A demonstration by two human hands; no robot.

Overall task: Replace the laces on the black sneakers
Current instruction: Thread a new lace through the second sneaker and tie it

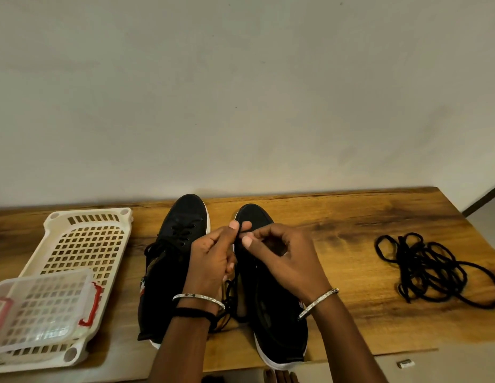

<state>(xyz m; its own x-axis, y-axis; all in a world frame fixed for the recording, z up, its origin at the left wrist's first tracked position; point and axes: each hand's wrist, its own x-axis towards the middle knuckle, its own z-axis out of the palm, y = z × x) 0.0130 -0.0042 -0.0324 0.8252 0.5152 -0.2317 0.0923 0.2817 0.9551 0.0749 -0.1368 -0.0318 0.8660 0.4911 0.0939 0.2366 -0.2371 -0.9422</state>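
Two black sneakers with white soles stand side by side on the wooden table, toes pointing away from me. The left sneaker point(182, 225) has a black lace threaded through its eyelets. Over the right sneaker point(279, 308), my left hand point(213, 258) pinches a thin black lace point(242, 230) between thumb and forefinger. My right hand point(282, 258) hovers beside it with curled fingers, its thumb and forefinger at the same lace. The lace hangs down between the shoes toward my wrists.
A tangled pile of black laces point(431, 269) lies at the right of the table. A cream perforated plastic tray point(86, 244) sits at the left, with a clear lidded box with red clips point(44, 308) on it. A wall rises just behind the table.
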